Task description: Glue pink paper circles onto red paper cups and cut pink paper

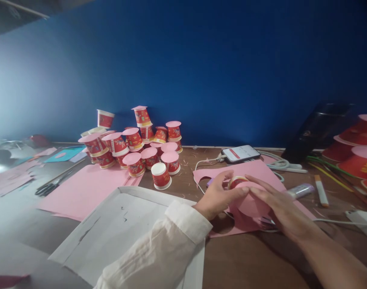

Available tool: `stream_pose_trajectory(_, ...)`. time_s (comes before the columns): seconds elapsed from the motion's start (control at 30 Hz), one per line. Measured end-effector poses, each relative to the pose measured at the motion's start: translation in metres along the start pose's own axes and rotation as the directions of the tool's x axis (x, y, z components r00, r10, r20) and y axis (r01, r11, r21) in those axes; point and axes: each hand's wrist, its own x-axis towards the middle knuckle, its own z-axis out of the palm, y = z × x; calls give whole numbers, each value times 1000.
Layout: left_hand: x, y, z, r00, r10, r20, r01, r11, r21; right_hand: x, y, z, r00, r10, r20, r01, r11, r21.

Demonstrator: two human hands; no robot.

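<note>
My left hand (221,192) is closed around a small paper cup (238,180), mostly hidden between my hands. Its thumb presses on a pink paper disc (251,202) that lies against the cup. From the other side, my right hand (274,204) grips the disc, its fingers bent along the upper edge. Beneath both hands is a pink sheet (246,174) with round holes cut out. To the left stand several red paper cups (133,166), many topped with pink discs and some stacked. One upside-down cup (161,176) has a bare white base.
A phone (241,153) with a cable lies behind the hands. Nearby are a glue stick (302,190) and an orange-and-white cutter or marker (322,190). At left are pink sheets (84,188), scissors (52,185) and a white box lid (111,228). More red cups (356,162) stand at far right.
</note>
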Motion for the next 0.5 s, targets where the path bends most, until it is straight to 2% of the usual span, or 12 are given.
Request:
stream_pose_trajectory(0.3,-4,7,0,1000,-28,-2,28,999,-26,1,6,-2,1000,10,29,-12,998,62)
stream_pose_trajectory(0.5,0,4,-2,999,-31,-20,29,992,-121,3,11,-3,998,15,57,-23,990,141)
